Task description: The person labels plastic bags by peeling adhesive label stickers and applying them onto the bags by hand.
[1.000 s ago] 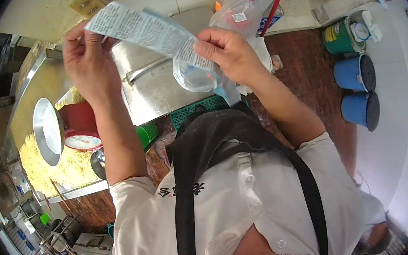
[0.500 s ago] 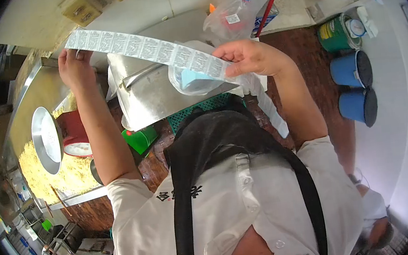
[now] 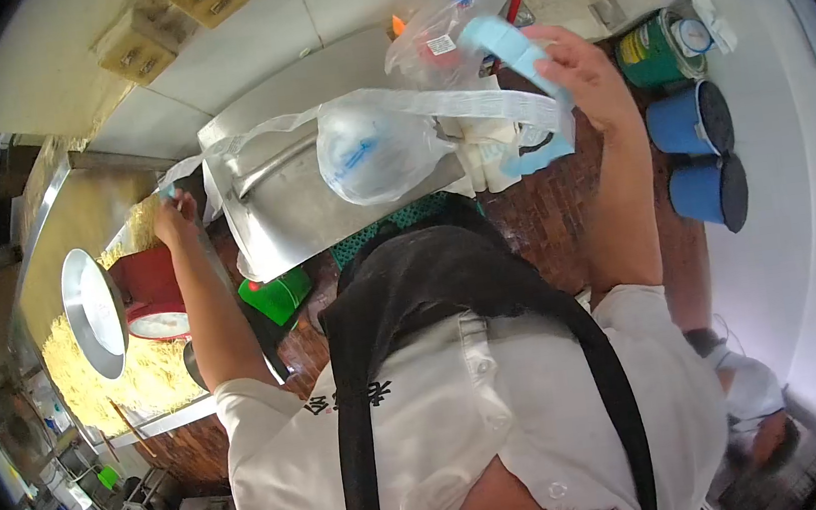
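A long pale strip [image 3: 481, 101], printed in small blocks in the earlier view, stretches across in front of me. My left hand [image 3: 178, 216] is at the far left, fingers closed at the strip's end. At the right, my right hand [image 3: 584, 74] grips a light-blue band [image 3: 510, 45] that seems to be another part of the strip. A loop of the strip hangs below that hand. Between my hands, a rounded clear plastic bag [image 3: 376, 153] with blue marks sits over the steel lid [image 3: 272, 210]. The strip passes across its upper side.
Yellow noodle-like strands [image 3: 89, 367] fill a steel-edged table at left, with a metal bowl [image 3: 95, 313] and red container [image 3: 144, 275]. A green scoop [image 3: 277, 295] lies below the lid. Blue buckets [image 3: 703, 191] stand at right. Another person [image 3: 745, 388] is at lower right.
My left hand has moved down, and my right hand up and right. The strip has shifted and twisted, its light-blue side now showing. The clear bag now bulges up between my hands.
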Tool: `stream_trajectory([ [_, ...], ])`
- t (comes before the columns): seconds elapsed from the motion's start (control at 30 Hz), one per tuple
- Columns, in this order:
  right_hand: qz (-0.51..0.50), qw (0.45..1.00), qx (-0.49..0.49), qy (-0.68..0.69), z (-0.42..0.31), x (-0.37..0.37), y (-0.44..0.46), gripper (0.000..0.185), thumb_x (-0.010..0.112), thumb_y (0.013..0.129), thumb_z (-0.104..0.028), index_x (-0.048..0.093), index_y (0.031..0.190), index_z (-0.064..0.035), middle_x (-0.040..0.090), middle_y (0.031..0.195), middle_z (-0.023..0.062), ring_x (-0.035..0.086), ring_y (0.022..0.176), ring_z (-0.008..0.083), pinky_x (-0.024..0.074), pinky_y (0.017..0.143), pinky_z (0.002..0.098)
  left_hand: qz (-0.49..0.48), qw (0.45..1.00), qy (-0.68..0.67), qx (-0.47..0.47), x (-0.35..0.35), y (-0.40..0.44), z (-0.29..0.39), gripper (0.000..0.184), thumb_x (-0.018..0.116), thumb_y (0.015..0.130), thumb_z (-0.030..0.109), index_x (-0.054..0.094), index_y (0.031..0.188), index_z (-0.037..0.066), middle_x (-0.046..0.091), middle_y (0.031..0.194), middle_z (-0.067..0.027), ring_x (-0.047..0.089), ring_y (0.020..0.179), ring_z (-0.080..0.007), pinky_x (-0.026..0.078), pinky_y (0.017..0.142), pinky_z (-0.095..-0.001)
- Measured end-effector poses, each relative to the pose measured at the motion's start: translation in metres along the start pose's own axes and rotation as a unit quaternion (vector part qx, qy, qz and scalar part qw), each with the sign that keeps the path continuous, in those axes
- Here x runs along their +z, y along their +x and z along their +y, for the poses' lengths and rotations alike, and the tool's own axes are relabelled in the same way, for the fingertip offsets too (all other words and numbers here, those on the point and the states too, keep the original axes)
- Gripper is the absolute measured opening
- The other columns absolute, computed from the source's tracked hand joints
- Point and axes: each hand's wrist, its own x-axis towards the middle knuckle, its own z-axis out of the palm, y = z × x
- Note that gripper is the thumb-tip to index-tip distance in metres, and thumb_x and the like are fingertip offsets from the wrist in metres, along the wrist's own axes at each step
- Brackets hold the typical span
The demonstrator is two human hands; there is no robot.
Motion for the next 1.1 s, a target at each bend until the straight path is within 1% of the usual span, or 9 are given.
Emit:
stream_trajectory([
  [0.2, 0.172, 0.985, -0.01, 0.008, -0.018, -0.008, -0.017, 0.033, 0.066, 0.091, -0.01, 0.065, 0.124, -0.0079, 0.066, 0.086, 0.0012, 0.056, 0.074, 0.0097, 0.0443, 0.067, 0.0242, -0.016, 0.996, -0.073, 0.046, -0.003, -0.025, -0.009, 0.012, 0.047, 0.099, 0.012, 0.049, 0.091, 0.004, 0.058, 0.078, -0.0079, 0.057, 0.062, -0.0203, 0.053, 0.058, -0.0349],
  [0.43, 0.214, 0.973, -0.075, -0.034, -0.023, -0.013, -0.024, 0.033, 0.061, 0.092, -0.004, 0.067, 0.125, -0.0071, 0.069, 0.1, 0.0084, 0.063, 0.089, 0.0129, 0.0496, 0.08, 0.0252, -0.037, 0.989, -0.094, 0.108, 0.018, -0.009, 0.043, 0.038, 0.038, 0.103, 0.013, 0.047, 0.127, -0.014, 0.062, 0.123, -0.0249, 0.067, 0.104, -0.0337, 0.06, 0.087, -0.041],
  [0.57, 0.239, 0.945, -0.19, -0.116, -0.056, -0.009, -0.035, 0.035, 0.059, 0.092, -0.003, 0.068, 0.125, -0.009, 0.069, 0.108, 0.0096, 0.063, 0.094, 0.0139, 0.0503, 0.085, 0.0274, -0.044, 0.981, -0.102, 0.16, 0.031, 0.008, 0.074, 0.038, 0.036, 0.104, 0.014, 0.047, 0.124, -0.015, 0.063, 0.12, -0.0249, 0.066, 0.106, -0.0351, 0.06, 0.088, -0.0416],
  [0.7, 0.342, 0.866, -0.233, -0.28, -0.076, -0.008, -0.036, 0.036, 0.06, 0.089, 0.0, 0.07, 0.122, -0.0112, 0.068, 0.103, 0.0097, 0.064, 0.088, 0.0182, 0.051, 0.082, 0.0291, -0.028, 0.964, -0.082, 0.25, 0.011, 0.054, 0.084, 0.035, 0.046, 0.101, 0.016, 0.05, 0.123, -0.011, 0.062, 0.12, -0.0234, 0.067, 0.103, -0.0401, 0.06, 0.081, -0.0461],
  [0.8, 0.37, 0.843, -0.213, -0.326, -0.077, -0.006, -0.032, 0.032, 0.065, 0.085, -0.001, 0.072, 0.114, -0.0113, 0.065, 0.097, 0.0104, 0.064, 0.082, 0.0234, 0.051, 0.077, 0.0298, 0.046, 0.985, 0.084, 0.141, -0.06, 0.179, 0.037, 0.052, 0.062, 0.094, 0.02, 0.044, 0.133, -0.01, 0.055, 0.13, -0.0269, 0.057, 0.117, -0.0475, 0.054, 0.092, -0.0571],
  [0.83, 0.371, 0.845, -0.198, -0.332, -0.076, -0.004, -0.034, 0.029, 0.066, 0.084, -0.001, 0.073, 0.111, -0.0108, 0.065, 0.096, 0.0106, 0.064, 0.082, 0.0233, 0.0509, 0.076, 0.0293, 0.065, 0.959, 0.261, 0.087, -0.06, 0.161, 0.031, 0.054, 0.063, 0.093, 0.021, 0.045, 0.134, -0.01, 0.056, 0.129, -0.027, 0.058, 0.116, -0.0449, 0.053, 0.092, -0.0538],
  [0.93, 0.339, 0.854, -0.173, -0.355, -0.072, -0.003, -0.041, 0.025, 0.069, 0.082, -0.001, 0.074, 0.104, -0.0097, 0.065, 0.095, 0.0106, 0.064, 0.083, 0.0232, 0.0506, 0.076, 0.0296, 0.008, 0.623, 0.774, 0.115, -0.04, 0.096, 0.001, 0.06, 0.068, 0.091, 0.025, 0.046, 0.136, -0.007, 0.059, 0.127, -0.0272, 0.061, 0.115, -0.0372, 0.052, 0.093, -0.0439],
  [0.97, 0.325, 0.857, -0.168, -0.363, -0.071, -0.002, -0.041, 0.024, 0.07, 0.08, -0.001, 0.075, 0.102, -0.0094, 0.065, 0.094, 0.0106, 0.064, 0.084, 0.0232, 0.0505, 0.076, 0.03, -0.002, 0.628, 0.76, 0.167, -0.025, 0.077, -0.007, 0.062, 0.07, 0.09, 0.026, 0.046, 0.137, -0.007, 0.06, 0.127, -0.0273, 0.062, 0.114, -0.0346, 0.052, 0.094, -0.0406],
  [1.1, 0.291, 0.809, -0.275, -0.431, -0.08, 0.023, -0.032, 0.017, 0.073, 0.075, -0.004, 0.073, 0.091, -0.008, 0.065, 0.093, 0.0091, 0.063, 0.092, 0.0248, 0.051, 0.078, 0.0363, -0.106, 0.896, 0.316, 0.294, 0.115, -0.113, 0.036, 0.054, 0.069, 0.094, 0.02, 0.049, 0.135, -0.009, 0.063, 0.125, -0.0235, 0.063, 0.116, -0.0273, 0.05, 0.096, -0.0332],
])
